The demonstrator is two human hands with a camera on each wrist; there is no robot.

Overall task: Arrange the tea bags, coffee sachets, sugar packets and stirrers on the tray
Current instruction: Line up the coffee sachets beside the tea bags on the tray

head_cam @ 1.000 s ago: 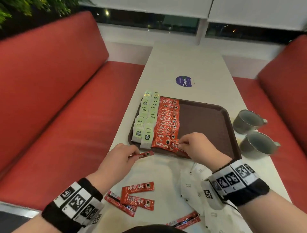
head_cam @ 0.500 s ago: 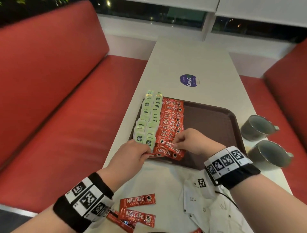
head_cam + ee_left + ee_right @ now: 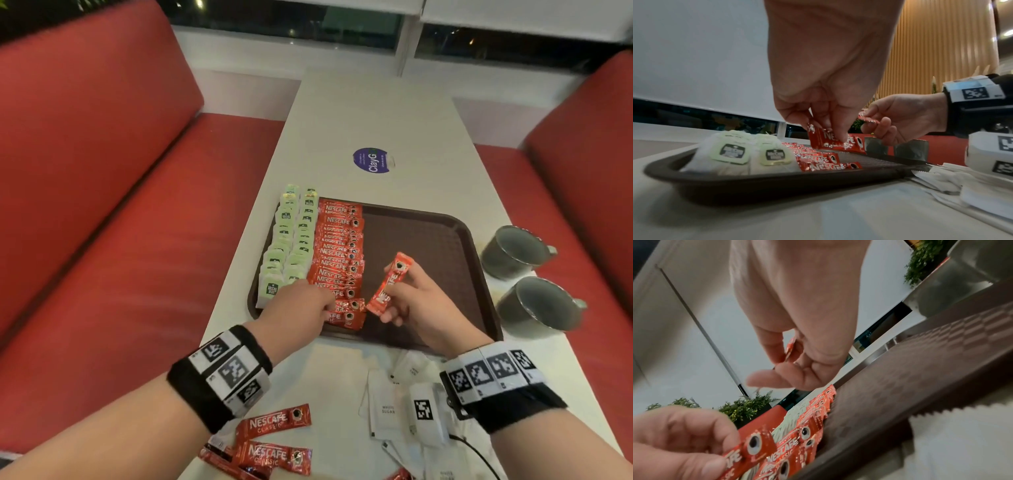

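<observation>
A brown tray [image 3: 428,222] holds two rows of green-tagged tea bags [image 3: 287,240] and a column of red coffee sachets [image 3: 339,253]. My left hand [image 3: 327,305] pinches one red sachet [image 3: 836,141] just above the near end of that column. My right hand [image 3: 394,291] grips another red sachet [image 3: 390,284], tilted up over the tray's bare middle. In the right wrist view that sachet [image 3: 790,347] shows only as an edge between thumb and fingers. White sugar packets [image 3: 387,407] lie on the table near my right wrist.
Loose coffee sachets [image 3: 274,425] lie on the table [image 3: 376,113] below my left wrist. Two grey mugs [image 3: 513,253] [image 3: 541,308] stand right of the tray. A purple sticker [image 3: 373,160] lies beyond it. Red benches flank the table.
My left hand carried its sachet from the table onto the near end of the column. My right hand lifted a sachet off the column and tilted it up.
</observation>
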